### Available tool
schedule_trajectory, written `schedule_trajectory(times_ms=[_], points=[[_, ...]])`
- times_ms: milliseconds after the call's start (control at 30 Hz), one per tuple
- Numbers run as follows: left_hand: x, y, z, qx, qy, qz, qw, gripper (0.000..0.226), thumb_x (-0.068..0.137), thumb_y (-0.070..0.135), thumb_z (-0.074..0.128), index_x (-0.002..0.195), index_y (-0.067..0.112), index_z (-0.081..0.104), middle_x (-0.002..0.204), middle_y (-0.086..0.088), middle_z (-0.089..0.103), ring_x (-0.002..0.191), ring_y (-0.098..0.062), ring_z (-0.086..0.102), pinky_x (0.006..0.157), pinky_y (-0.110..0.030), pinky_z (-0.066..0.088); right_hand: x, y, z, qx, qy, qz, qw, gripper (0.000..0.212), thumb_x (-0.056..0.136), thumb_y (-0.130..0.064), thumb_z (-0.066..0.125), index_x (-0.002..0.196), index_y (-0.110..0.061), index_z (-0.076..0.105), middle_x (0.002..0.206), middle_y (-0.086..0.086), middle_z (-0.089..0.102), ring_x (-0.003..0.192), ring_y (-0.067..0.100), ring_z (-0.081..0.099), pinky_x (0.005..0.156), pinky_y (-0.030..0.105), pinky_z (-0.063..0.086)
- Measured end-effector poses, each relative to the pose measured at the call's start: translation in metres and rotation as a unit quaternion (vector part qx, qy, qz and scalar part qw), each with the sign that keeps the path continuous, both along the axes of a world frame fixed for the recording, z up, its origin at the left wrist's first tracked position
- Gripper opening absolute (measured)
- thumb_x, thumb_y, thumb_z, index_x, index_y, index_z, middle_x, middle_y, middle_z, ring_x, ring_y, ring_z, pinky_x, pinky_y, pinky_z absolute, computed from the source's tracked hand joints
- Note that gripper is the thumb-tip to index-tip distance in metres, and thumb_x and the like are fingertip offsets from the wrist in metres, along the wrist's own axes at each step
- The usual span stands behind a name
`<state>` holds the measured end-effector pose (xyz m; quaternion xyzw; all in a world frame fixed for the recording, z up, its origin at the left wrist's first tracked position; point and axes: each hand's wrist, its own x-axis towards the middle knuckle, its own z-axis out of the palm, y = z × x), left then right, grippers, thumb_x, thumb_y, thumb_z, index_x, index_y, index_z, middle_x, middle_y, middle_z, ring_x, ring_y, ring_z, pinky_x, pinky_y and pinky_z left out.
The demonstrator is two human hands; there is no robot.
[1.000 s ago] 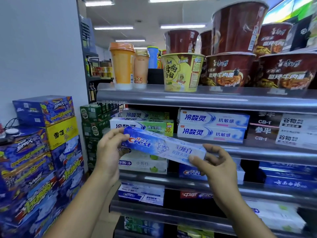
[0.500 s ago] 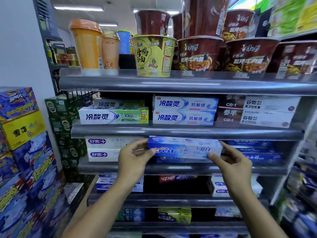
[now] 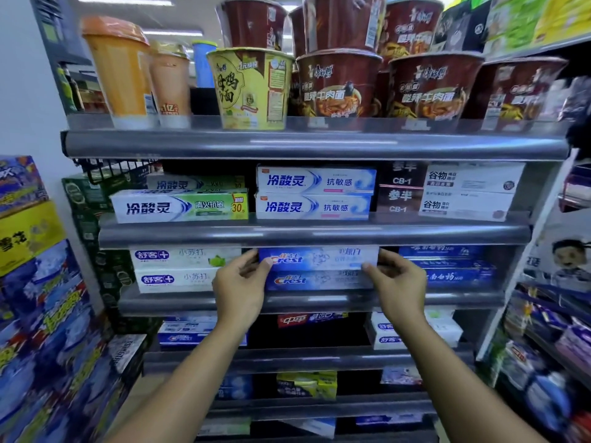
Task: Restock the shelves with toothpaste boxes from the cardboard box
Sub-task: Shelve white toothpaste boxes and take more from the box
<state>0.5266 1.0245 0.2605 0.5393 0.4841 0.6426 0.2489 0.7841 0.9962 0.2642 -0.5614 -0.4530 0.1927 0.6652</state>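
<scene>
Crest box point(image 3: 319, 258) now pushed onto shelf point(image 3: 287, 302), left hand point(image 3: 238, 290) and right hand point(image 3: 398, 287) pinching its ends

Blue-and-white Crest toothpaste box point(image 3: 319, 258) lies level and lengthwise, stacked on a second Crest box point(image 3: 319, 280), at the shelf point(image 3: 307, 302) front edge, mid-width

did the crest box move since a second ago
Yes. The Crest toothpaste box went down and inward: it was tilted in front of the shelf rail, now it lies level below that rail on a second Crest box.
</scene>
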Motion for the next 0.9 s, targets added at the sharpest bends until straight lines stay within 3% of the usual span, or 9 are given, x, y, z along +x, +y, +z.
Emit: schedule_trajectory(times_ms=[67, 133, 200, 267, 433, 567, 667, 800, 900], points=[[0.001, 0.005, 0.001, 0.002, 0.021, 0.013, 1.000, 0.028, 0.086, 0.026, 0.082, 0.095, 0.048, 0.068, 0.074, 0.043, 0.065, 0.077, 0.016, 0.066, 0.067, -0.002, 0.047, 0.002, 0.008, 0.004, -0.001, -0.009, -0.013, 1.000, 0.028, 0.081, -0.013, 0.085, 0.107, -0.013, 0.074, 0.088, -0.004, 0.074, 0.080, 0.007, 0.070, 0.070, 0.015, 0.054], [0.002, 0.011, 0.000, -0.004, 0.061, 0.027, 0.998, 0.017, 0.088, 0.026, 0.081, 0.104, 0.032, 0.077, 0.077, 0.035, 0.069, 0.077, 0.012, 0.066, 0.072, -0.006, 0.051, 0.005, 0.016, 0.002, -0.022, -0.033, -0.027, 0.999, 0.022, 0.081, -0.019, 0.086, 0.101, -0.017, 0.075, 0.084, -0.006, 0.072, 0.080, 0.009, 0.069, 0.067, 0.018, 0.053], [0.002, 0.014, -0.001, -0.009, 0.116, 0.027, 0.993, 0.028, 0.090, 0.026, 0.078, 0.116, 0.015, 0.076, 0.091, 0.022, 0.071, 0.081, 0.008, 0.064, 0.076, -0.013, 0.052, 0.007, 0.021, -0.003, -0.057, -0.067, -0.036, 0.995, 0.020, 0.083, -0.023, 0.083, 0.101, -0.017, 0.076, 0.081, -0.008, 0.070, 0.077, 0.008, 0.066, 0.062, 0.015, 0.048], [0.002, 0.014, -0.003, -0.016, 0.145, 0.026, 0.989, 0.030, 0.091, 0.025, 0.076, 0.119, 0.013, 0.075, 0.088, 0.022, 0.066, 0.080, 0.010, 0.062, 0.075, -0.014, 0.052, 0.007, 0.024, -0.009, -0.075, -0.091, -0.046, 0.992, 0.025, 0.085, -0.023, 0.082, 0.107, -0.012, 0.076, 0.080, -0.011, 0.067, 0.073, 0.002, 0.061, 0.058, 0.008, 0.040], [0.004, 0.012, -0.005, -0.033, 0.194, 0.054, 0.979, 0.028, 0.090, 0.023, 0.078, 0.116, 0.011, 0.076, 0.087, 0.013, 0.070, 0.069, 0.015, 0.053, 0.060, 0.002, 0.037, 0.006, 0.027, -0.011, -0.096, -0.085, -0.071, 0.989, 0.034, 0.084, -0.027, 0.083, 0.111, -0.009, 0.075, 0.076, -0.018, 0.060, 0.071, -0.006, 0.055, 0.066, 0.019, 0.042], [0.007, 0.013, 0.001, -0.053, 0.201, 0.062, 0.976, 0.025, 0.089, 0.022, 0.078, 0.113, 0.012, 0.077, 0.098, 0.000, 0.079, 0.076, -0.006, 0.066, 0.075, -0.019, 0.048, 0.010, 0.027, -0.009, -0.110, -0.099, -0.065, 0.987, 0.034, 0.082, -0.031, 0.084, 0.109, -0.011, 0.075, 0.077, -0.021, 0.059, 0.072, -0.008, 0.053, 0.067, 0.020, 0.042], [0.006, 0.013, 0.002, -0.058, 0.200, 0.054, 0.976, 0.026, 0.090, 0.021, 0.077, 0.114, 0.011, 0.077, 0.100, -0.003, 0.079, 0.088, -0.016, 0.071, 0.081, -0.023, 0.048, 0.012, 0.025, -0.008, -0.111, -0.102, -0.050, 0.987, 0.035, 0.082, -0.032, 0.084, 0.109, -0.012, 0.074, 0.080, -0.018, 0.062, 0.075, -0.005, 0.058, 0.061, 0.011, 0.039], [0.007, 0.004, -0.005, -0.044, 0.190, 0.042, 0.980, 0.042, 0.094, 0.017, 0.072, 0.134, 0.009, 0.065, 0.118, -0.005, 0.074, 0.105, -0.015, 0.070, 0.091, -0.023, 0.048, 0.009, 0.015, -0.010, -0.092, -0.121, -0.059, 0.987, 0.034, 0.085, -0.029, 0.080, 0.112, -0.010, 0.074, 0.086, -0.009, 0.067, 0.090, 0.016, 0.069, 0.076, 0.020, 0.043], [0.001, -0.019, -0.028, 0.033, 0.184, 0.075, 0.979, 0.044, 0.094, 0.022, 0.068, 0.138, 0.020, 0.061, 0.119, 0.009, 0.068, 0.105, 0.005, 0.061, 0.097, -0.014, 0.045, 0.006, -0.009, -0.029, -0.006, -0.156, -0.093, 0.983, 0.035, 0.089, -0.027, 0.074, 0.120, -0.012, 0.070, 0.098, -0.004, 0.067, 0.091, 0.013, 0.064, 0.081, 0.016, 0.043]])
